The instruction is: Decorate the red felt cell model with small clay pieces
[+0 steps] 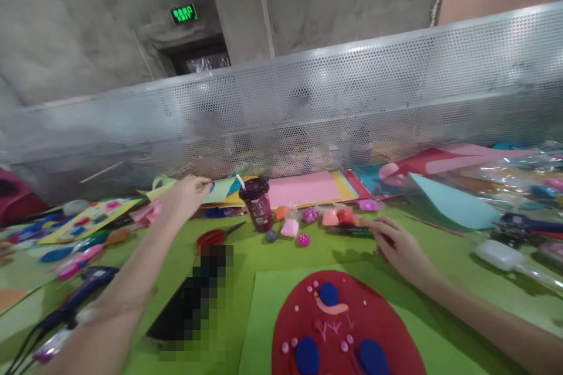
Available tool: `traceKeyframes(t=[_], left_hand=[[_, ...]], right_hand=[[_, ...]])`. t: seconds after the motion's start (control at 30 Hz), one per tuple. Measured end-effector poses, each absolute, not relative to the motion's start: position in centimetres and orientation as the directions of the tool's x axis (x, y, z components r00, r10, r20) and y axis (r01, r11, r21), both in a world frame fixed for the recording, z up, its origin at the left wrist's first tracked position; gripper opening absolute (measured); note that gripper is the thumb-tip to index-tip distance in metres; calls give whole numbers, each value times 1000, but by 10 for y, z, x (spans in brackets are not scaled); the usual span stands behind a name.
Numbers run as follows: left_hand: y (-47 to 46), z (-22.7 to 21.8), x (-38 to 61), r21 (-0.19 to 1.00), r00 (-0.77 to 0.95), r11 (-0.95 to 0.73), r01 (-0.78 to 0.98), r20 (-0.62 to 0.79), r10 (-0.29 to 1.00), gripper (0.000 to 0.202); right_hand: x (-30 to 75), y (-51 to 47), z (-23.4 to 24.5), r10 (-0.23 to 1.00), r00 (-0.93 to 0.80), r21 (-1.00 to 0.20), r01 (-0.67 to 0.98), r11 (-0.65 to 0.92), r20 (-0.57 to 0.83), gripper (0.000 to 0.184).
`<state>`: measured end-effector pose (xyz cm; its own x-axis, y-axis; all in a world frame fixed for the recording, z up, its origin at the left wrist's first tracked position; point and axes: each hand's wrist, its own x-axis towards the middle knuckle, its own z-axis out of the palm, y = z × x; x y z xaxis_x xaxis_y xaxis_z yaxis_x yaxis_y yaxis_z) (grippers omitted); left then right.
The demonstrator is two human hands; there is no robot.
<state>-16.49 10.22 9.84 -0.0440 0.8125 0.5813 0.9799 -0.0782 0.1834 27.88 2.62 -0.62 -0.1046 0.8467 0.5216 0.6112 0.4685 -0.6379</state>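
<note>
My left hand reaches out over the back of the table, with its fingertips pinched on a small blue piece. My right hand is closed, its fingertips on the end of a dark pen-like stick beside soft orange-red packets. In front of me lies a round red sheet on light green paper, decorated with blue discs, small pink balls and thin pink strips. Between my hands stands a dark purple cup with a straw.
Red-handled scissors and a dark, pixelated flat object lie left of the green paper. A glue gun with a cord is at far left. Coloured paper lines a perforated metal barrier. A white brush-like object lies right.
</note>
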Motion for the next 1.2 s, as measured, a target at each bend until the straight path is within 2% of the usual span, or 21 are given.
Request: traceKeyframes(t=[0.03,0.07,0.1,0.13,0.2,0.23,0.27,0.3,0.37,0.5,0.63,0.73,0.8,1.0,1.2], left_hand=[[84,103,-152,207,-77,-85,975,667,741,25],[66,106,-137,281,-119,-185,942,792,599,24],[49,107,-120,322,-137,-313,893,859,492,24],[35,105,-101,316,-123,-439,841,902,414,23],[18,95,-64,183,27,-628,757,950,310,17],[15,86,-46,166,109,-684,711,934,340,15],[16,76,-30,204,190,-735,646,890,414,15],[20,65,-16,298,267,-753,587,806,528,17],[31,41,4,365,357,-738,567,698,620,20],[44,4,16,492,443,-648,581,476,760,23],[36,-8,8,602,485,-541,587,273,831,26],[32,-3,3,718,558,-414,559,43,829,28],[33,1,0,751,609,-364,551,-63,791,29],[41,7,-9,788,683,-308,532,-185,707,48],[42,5,-9,758,691,-351,549,-176,701,55]], right_hand=[[278,25,-7,849,-76,-672,577,465,522,31],[278,24,-7,851,-51,-702,540,464,523,30],[277,23,-8,849,-39,-722,507,470,526,30],[276,22,-8,844,-37,-727,487,483,536,29],[275,20,-7,821,-63,-700,489,521,567,26],[274,19,-7,808,-81,-677,499,540,584,25],[273,18,-6,795,-97,-656,510,556,598,24],[273,16,-6,787,-111,-640,517,568,607,23],[271,13,-5,791,-140,-631,527,569,596,22],[266,8,-7,849,-221,-611,610,504,480,12],[262,8,-10,811,-310,-478,683,553,496,12],[263,11,-12,780,-341,-383,724,574,525,12],[263,12,-12,779,-334,-356,746,563,531,13],[263,15,-14,801,-357,-336,769,544,480,15],[259,16,-13,795,-378,-317,769,555,474,20]])
